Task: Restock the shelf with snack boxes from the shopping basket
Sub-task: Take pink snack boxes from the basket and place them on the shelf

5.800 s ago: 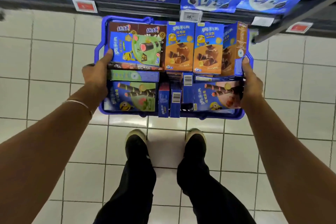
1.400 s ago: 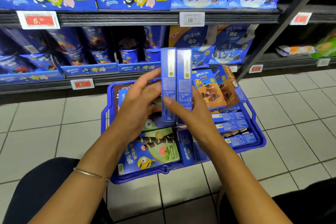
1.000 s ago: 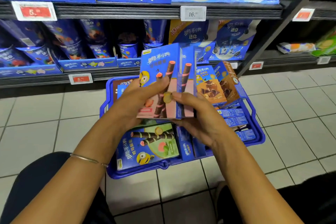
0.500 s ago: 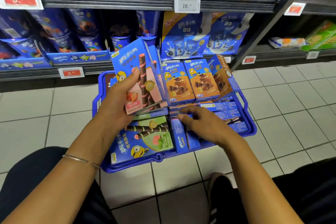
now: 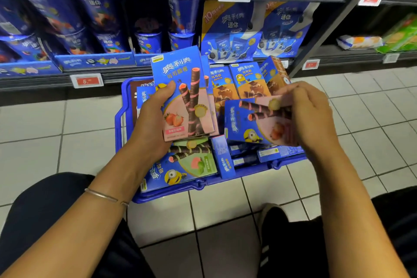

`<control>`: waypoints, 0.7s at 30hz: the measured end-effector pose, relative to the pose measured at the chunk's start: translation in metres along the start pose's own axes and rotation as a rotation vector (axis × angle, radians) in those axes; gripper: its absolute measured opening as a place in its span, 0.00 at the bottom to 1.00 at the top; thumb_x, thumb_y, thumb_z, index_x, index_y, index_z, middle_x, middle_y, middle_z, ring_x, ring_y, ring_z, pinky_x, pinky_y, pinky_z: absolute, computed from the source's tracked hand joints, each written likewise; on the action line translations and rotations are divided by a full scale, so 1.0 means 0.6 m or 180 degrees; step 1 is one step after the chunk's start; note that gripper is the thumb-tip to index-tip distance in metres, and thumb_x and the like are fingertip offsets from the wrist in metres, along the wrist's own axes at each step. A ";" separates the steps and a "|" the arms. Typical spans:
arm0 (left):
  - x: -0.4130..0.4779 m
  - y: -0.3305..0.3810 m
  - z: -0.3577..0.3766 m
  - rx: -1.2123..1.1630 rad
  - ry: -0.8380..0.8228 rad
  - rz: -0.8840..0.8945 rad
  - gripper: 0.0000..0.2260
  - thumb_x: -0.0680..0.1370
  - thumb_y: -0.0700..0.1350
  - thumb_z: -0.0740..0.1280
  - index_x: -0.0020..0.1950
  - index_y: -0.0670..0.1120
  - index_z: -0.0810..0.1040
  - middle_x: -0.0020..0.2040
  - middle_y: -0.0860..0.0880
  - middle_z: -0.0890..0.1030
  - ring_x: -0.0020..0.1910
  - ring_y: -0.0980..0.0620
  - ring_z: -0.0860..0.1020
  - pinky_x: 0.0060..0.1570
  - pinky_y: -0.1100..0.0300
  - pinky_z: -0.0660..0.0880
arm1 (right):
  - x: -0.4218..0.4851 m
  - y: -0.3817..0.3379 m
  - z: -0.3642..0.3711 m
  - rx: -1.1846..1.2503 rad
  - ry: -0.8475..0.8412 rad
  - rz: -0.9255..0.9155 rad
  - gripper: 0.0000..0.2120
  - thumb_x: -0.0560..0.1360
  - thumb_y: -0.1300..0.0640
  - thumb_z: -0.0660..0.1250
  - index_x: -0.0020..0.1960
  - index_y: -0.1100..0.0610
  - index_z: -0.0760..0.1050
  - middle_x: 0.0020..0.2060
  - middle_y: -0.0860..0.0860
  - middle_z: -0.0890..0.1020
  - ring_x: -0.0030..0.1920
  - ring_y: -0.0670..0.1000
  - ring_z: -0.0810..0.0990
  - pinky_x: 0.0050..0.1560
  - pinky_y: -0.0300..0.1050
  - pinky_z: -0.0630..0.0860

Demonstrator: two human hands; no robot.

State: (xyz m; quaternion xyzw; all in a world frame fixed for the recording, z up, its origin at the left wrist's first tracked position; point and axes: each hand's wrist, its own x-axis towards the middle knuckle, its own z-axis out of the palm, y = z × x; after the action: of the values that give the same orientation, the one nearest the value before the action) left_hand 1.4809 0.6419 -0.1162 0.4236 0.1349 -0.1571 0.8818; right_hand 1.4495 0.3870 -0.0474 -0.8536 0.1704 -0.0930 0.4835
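A blue shopping basket (image 5: 119, 119) sits on the tiled floor before the shelf, filled with several snack boxes. My left hand (image 5: 153, 119) grips two upright blue-and-pink strawberry wafer boxes (image 5: 182, 95) above the basket's left side. My right hand (image 5: 309, 115) holds a third strawberry box (image 5: 252, 124) lying sideways just above the basket's right half. Green-flavour boxes (image 5: 189, 165) lie flat at the basket's front. Orange chocolate boxes (image 5: 248, 79) stand along its back.
The low shelf (image 5: 112, 74) behind the basket carries blue cookie cups and big blue bags, with price tags (image 5: 86, 80) on its edge. A dark slanted upright (image 5: 327, 22) rises at the right. My knees frame the white floor tiles in front.
My right hand reached into the basket and lifted out a third strawberry box, turned sideways. My left hand kept its two boxes and drew them slightly toward the middle.
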 end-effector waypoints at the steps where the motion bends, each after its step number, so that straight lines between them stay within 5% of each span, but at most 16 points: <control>1: -0.001 -0.001 0.002 0.0052 -0.0011 0.0007 0.09 0.83 0.52 0.66 0.51 0.54 0.86 0.50 0.49 0.88 0.45 0.46 0.88 0.41 0.50 0.84 | 0.001 -0.003 0.001 0.0171 0.0186 0.0055 0.13 0.72 0.53 0.57 0.41 0.53 0.80 0.39 0.49 0.85 0.41 0.57 0.82 0.48 0.62 0.81; 5: -0.007 -0.008 0.012 0.0159 -0.0015 0.0038 0.08 0.82 0.53 0.67 0.50 0.54 0.85 0.47 0.49 0.88 0.44 0.46 0.88 0.41 0.50 0.85 | 0.008 -0.011 0.008 0.1049 0.0813 0.0414 0.13 0.75 0.56 0.59 0.40 0.51 0.82 0.42 0.51 0.84 0.43 0.56 0.82 0.45 0.54 0.76; 7: -0.009 -0.009 0.016 0.0231 0.0146 0.0052 0.08 0.81 0.53 0.68 0.55 0.52 0.83 0.52 0.48 0.87 0.48 0.45 0.87 0.49 0.46 0.84 | 0.008 -0.017 0.015 0.1904 0.0843 0.0610 0.13 0.80 0.54 0.59 0.47 0.55 0.82 0.45 0.53 0.84 0.47 0.56 0.83 0.48 0.55 0.76; 9: -0.011 -0.007 0.027 0.0358 0.0392 0.0011 0.20 0.79 0.56 0.70 0.68 0.48 0.79 0.64 0.44 0.84 0.61 0.41 0.84 0.62 0.39 0.80 | 0.002 -0.024 0.026 0.2852 0.0531 0.0695 0.18 0.83 0.53 0.59 0.61 0.66 0.77 0.55 0.60 0.84 0.55 0.60 0.84 0.54 0.59 0.79; 11: -0.013 -0.008 0.038 0.0588 0.0598 0.0029 0.31 0.76 0.62 0.70 0.75 0.48 0.73 0.70 0.43 0.80 0.66 0.37 0.80 0.67 0.35 0.76 | -0.009 -0.035 0.043 0.3256 0.0088 0.0547 0.17 0.81 0.56 0.62 0.63 0.67 0.74 0.57 0.62 0.82 0.54 0.60 0.84 0.52 0.55 0.81; 13: -0.014 -0.008 0.051 0.0883 0.0682 0.0116 0.29 0.79 0.68 0.64 0.74 0.50 0.74 0.66 0.44 0.83 0.62 0.37 0.83 0.63 0.33 0.78 | -0.022 -0.043 0.069 0.3183 -0.0190 0.0412 0.15 0.79 0.60 0.64 0.62 0.67 0.74 0.53 0.60 0.80 0.50 0.57 0.81 0.45 0.50 0.79; 17: -0.018 0.001 0.068 0.0642 0.0428 0.0065 0.34 0.79 0.74 0.47 0.73 0.57 0.75 0.65 0.48 0.84 0.60 0.43 0.85 0.58 0.38 0.82 | -0.047 -0.044 0.120 0.1349 0.0014 -0.0297 0.06 0.81 0.62 0.65 0.58 0.58 0.76 0.49 0.46 0.81 0.46 0.42 0.80 0.46 0.37 0.75; 21: -0.030 0.012 0.073 0.0480 0.0225 0.0205 0.40 0.74 0.74 0.58 0.80 0.53 0.69 0.73 0.46 0.79 0.67 0.41 0.81 0.66 0.34 0.76 | -0.064 -0.042 0.145 0.1222 -0.0293 -0.0457 0.07 0.77 0.55 0.65 0.55 0.50 0.73 0.47 0.41 0.81 0.48 0.43 0.81 0.48 0.42 0.79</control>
State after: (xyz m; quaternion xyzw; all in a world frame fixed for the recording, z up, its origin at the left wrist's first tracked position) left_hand 1.4718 0.6147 -0.0778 0.4982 0.1401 -0.1234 0.8468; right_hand 1.4470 0.4827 -0.0700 -0.7591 0.0660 -0.1188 0.6366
